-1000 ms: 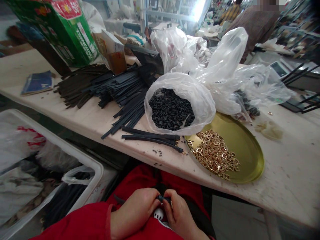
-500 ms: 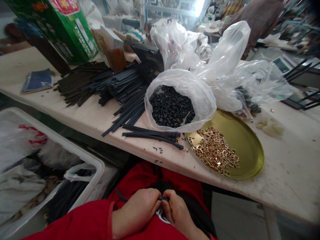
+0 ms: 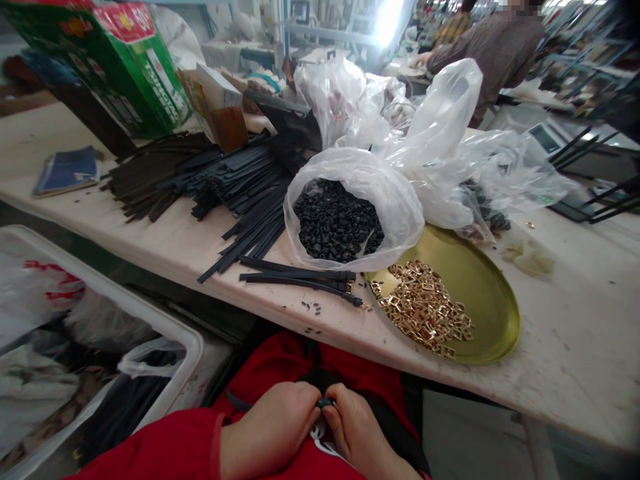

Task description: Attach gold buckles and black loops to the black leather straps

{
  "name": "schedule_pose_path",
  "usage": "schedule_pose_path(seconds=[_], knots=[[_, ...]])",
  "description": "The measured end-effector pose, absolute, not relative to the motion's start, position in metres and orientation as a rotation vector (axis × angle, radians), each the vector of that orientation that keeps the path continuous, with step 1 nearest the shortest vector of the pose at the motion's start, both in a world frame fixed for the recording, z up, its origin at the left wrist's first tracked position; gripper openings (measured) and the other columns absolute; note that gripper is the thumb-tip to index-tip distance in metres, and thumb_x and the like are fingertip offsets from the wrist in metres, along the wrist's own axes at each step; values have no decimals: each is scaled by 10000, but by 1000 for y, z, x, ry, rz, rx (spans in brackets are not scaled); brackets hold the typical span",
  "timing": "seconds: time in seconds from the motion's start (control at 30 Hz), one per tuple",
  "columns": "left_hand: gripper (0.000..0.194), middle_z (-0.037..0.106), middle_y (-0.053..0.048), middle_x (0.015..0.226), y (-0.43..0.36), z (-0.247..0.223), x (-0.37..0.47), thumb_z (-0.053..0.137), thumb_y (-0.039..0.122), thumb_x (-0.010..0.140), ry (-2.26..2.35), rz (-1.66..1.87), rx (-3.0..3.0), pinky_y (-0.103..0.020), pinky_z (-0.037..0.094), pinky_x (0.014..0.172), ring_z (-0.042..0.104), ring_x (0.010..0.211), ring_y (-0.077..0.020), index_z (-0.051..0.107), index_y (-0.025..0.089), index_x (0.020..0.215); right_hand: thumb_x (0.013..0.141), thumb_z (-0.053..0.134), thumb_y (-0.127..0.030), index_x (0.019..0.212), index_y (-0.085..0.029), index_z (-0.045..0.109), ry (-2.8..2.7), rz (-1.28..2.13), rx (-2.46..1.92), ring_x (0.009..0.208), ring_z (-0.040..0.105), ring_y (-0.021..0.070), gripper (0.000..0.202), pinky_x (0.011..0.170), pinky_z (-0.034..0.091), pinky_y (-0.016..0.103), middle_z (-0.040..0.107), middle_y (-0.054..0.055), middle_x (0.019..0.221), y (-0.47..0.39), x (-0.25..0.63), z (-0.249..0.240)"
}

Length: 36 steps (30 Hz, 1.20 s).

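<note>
Over my lap, my left hand [image 3: 280, 423] and my right hand [image 3: 355, 423] meet, fingers closed on a small dark piece [image 3: 325, 403] between them. Most of that piece is hidden by the fingers. On the table ahead, an open plastic bag [image 3: 405, 220] holds many small black loops [image 3: 335, 220]. To its right a round gold tray [image 3: 493, 313] carries a pile of gold metal buckles [image 3: 425, 307]. A few black straps [image 3: 295, 277] with buckles at their right ends lie near the table edge.
Bundles of dark strips [image 3: 240, 173] lie at the left on the table [image 3: 565, 347], near a blue booklet [image 3: 67, 170] and a green carton [image 3: 125, 73]. A white bin [image 3: 193, 347] stands lower left. Clear bags [image 3: 435, 133] sit behind; a person [image 3: 495, 50] is at the back.
The view has shifted slightly, so the table's things appear a little lower and further left. Both hands stay together around the small dark piece.
</note>
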<state>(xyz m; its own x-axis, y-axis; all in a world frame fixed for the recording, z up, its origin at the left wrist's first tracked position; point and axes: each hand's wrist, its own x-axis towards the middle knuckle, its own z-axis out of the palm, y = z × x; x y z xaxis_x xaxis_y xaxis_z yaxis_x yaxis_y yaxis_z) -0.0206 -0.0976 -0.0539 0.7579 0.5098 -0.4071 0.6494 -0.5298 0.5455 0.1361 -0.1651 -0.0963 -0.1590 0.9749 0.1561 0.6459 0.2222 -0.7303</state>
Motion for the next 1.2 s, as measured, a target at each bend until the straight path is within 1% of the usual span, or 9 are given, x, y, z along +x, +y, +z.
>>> schedule_pose_path(seconds=[0.13, 0.3, 0.43, 0.53, 0.67, 0.77, 0.87, 1.03, 1.2], knots=[[193, 650, -25, 823, -59, -31, -16, 424, 290, 891, 931, -163, 2347, -258, 435, 644, 614, 731, -188, 585, 189, 857, 925, 308, -324, 772, -202, 497, -1775, 713, -1540, 596, 549, 141, 272, 532, 397, 230, 572, 9, 667, -131, 148, -72], [175, 611, -56, 870, 19, -14, 0, 475, 292, 873, 1087, 124, 2596, -293, 423, 734, 576, 829, -206, 581, 157, 906, 911, 360, -332, 726, -194, 537, -1794, 241, -1754, 718, 535, 189, 290, 647, 402, 298, 571, 49, 744, -68, 173, -57], [188, 602, -49, 845, 47, -36, 24, 462, 247, 880, 1116, 197, 2711, -291, 420, 738, 560, 825, -191, 609, 157, 805, 895, 398, -334, 1003, -151, 571, -1905, -289, -1792, 923, 538, 273, 274, 792, 386, 405, 612, 134, 1034, -38, 186, -85], [176, 612, -34, 887, 50, -52, 31, 480, 276, 876, 1173, 208, 2751, -283, 414, 775, 554, 873, -183, 616, 174, 831, 896, 373, -388, 1111, -137, 543, -1957, -512, -1702, 940, 549, 296, 372, 808, 381, 431, 615, 153, 1079, -29, 191, -109], [187, 612, -3, 914, 60, -45, 5, 461, 319, 888, 1312, 204, 2746, -267, 390, 828, 539, 924, -162, 608, 210, 848, 882, 362, -461, 1104, -133, 545, -1934, -614, -1568, 885, 580, 293, 436, 788, 397, 432, 635, 154, 1040, -27, 194, -118], [230, 601, -68, 932, 89, -29, -37, 379, 259, 919, 1608, 185, 2643, -322, 392, 821, 542, 915, -193, 590, 169, 905, 864, 395, -480, 1115, -130, 537, -1935, -630, -1529, 877, 586, 298, 454, 790, 403, 436, 643, 154, 1023, -27, 194, -114], [197, 600, -124, 913, 124, -22, -72, 431, 234, 898, 1865, 119, 2494, -349, 420, 781, 565, 871, -211, 582, 107, 914, 855, 390, -505, 1120, -139, 534, -1929, -624, -1562, 886, 584, 307, 475, 798, 403, 448, 640, 155, 1037, -27, 191, -113], [223, 601, -57, 972, 142, -28, -79, 497, 313, 880, 1929, 64, 2370, -387, 463, 801, 579, 884, -181, 574, 124, 969, 856, 397, -500, 1118, -138, 533, -1960, -650, -1558, 898, 592, 297, 468, 812, 405, 445, 642, 152, 1047, -27, 192, -114], [260, 573, -78, 1086, 126, -21, -75, 514, 312, 873, 1928, 79, 2263, -428, 455, 849, 558, 977, -209, 554, 130, 1054, 835, 452, -460, 1233, -175, 474, -1984, -740, -1429, 830, 631, 291, 490, 743, 445, 431, 663, 141, 1008, -32, 194, -113]])
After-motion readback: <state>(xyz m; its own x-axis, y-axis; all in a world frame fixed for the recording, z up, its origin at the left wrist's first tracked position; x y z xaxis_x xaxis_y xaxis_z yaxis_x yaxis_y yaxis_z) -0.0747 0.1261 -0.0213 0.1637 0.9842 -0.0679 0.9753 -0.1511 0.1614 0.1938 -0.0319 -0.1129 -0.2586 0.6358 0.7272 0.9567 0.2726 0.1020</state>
